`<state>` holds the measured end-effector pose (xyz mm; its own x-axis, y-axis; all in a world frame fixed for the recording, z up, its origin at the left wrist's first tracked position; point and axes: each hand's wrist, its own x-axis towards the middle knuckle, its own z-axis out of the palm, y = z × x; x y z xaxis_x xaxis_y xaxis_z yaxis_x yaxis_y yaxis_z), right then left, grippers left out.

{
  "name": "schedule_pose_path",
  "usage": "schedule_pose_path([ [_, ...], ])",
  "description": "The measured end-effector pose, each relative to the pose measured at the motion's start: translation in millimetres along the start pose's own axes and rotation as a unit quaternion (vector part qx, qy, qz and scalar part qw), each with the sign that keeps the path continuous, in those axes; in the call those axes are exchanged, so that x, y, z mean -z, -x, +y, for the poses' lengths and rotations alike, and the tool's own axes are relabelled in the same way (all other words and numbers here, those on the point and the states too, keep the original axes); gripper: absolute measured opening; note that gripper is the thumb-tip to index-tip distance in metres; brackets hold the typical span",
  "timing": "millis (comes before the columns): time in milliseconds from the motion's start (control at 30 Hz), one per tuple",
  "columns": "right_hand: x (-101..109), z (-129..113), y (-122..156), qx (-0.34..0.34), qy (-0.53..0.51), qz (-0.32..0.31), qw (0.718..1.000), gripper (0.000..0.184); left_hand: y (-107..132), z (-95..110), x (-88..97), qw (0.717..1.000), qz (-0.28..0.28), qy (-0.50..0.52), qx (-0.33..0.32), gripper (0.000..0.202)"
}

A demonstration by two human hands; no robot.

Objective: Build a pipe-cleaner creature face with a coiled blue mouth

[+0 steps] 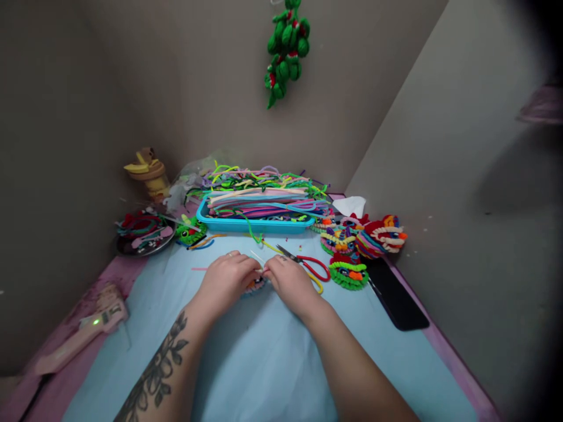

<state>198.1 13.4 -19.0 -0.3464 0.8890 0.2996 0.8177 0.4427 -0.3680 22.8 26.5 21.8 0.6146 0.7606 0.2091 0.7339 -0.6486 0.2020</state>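
Observation:
My left hand (229, 278) and my right hand (290, 281) meet at the middle of the light blue table (264, 363). Both have their fingers curled and pinched around a small pipe-cleaner craft piece (255, 286), which peeks out between them. A thin pale pipe-cleaner strand (257, 256) sticks up from the piece between my fingers. Red-handled scissors (308, 264) lie just right of my right hand, partly on a yellow pipe cleaner (317, 284).
A blue tray (246, 224) heaped with coloured pipe cleaners stands behind my hands. Finished fuzzy creatures (360, 246) cluster at the right beside a black phone (396, 299). A dish of scraps (143, 234) and a pink glue gun (88, 328) sit left.

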Motion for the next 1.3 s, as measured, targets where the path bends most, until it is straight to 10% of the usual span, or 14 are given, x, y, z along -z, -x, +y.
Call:
schedule_pose_path([
  [333,-2,0,0,0.003,0.016,-0.041,0.999,0.016,-3,8,-6.9,0.999,0.0,-0.001,-0.039,0.014],
  [533,3,-1,-1,-0.013,-0.19,0.037,0.981,0.019,-4,6,-7.5,0.992,0.062,0.099,0.045,0.017],
  [700,3,-5,-2,-0.074,-0.336,0.121,0.931,0.022,-6,3,-9.3,0.925,0.159,0.293,0.18,0.017],
  [867,2,-13,-3,-0.12,-0.385,0.154,0.902,0.011,-8,9,-13.4,0.867,0.144,0.426,0.215,0.018],
  [1133,0,-9,-4,-0.2,-0.404,0.227,0.863,0.017,-2,18,-14.5,0.93,0.298,0.192,0.093,0.012],
  [1300,-3,-6,-4,-0.227,-0.479,0.258,0.808,0.021,-4,27,-19.1,0.935,0.189,0.276,0.117,0.016],
])
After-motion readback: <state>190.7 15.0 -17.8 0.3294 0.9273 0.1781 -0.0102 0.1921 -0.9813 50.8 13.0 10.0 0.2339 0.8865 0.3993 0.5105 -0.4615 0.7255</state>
